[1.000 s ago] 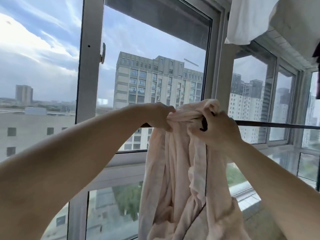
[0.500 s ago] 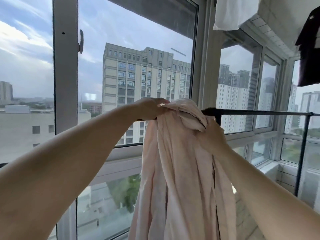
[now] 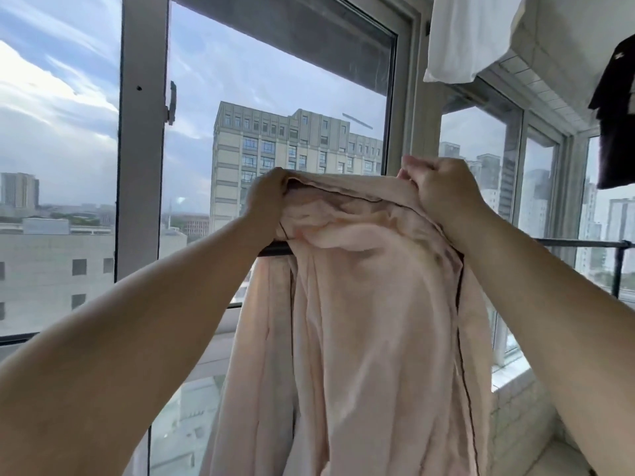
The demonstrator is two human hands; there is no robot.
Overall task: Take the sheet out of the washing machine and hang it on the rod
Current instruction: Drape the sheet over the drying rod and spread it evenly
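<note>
A pale pink sheet (image 3: 360, 321) with thin dark piping hangs in long folds in front of me. Its top edge is raised above the dark horizontal rod (image 3: 584, 242), which runs to the right at chest height; part of the cloth drapes over the rod on the left. My left hand (image 3: 266, 197) grips the sheet's upper left edge. My right hand (image 3: 436, 187) grips the upper right edge, fingers curled into the cloth. Most of the rod's left stretch is hidden behind the sheet.
Tall windows (image 3: 275, 132) with white frames stand just behind the rod. A white cloth (image 3: 470, 36) and a dark garment (image 3: 615, 115) hang overhead at the upper right. A dark upright post (image 3: 616, 273) holds the rod on the right. A tiled ledge (image 3: 515, 389) runs below.
Both hands have lifted the sheet's top edge above the rod and drawn apart, spreading the bunched cloth wider. The view has tilted up slightly.
</note>
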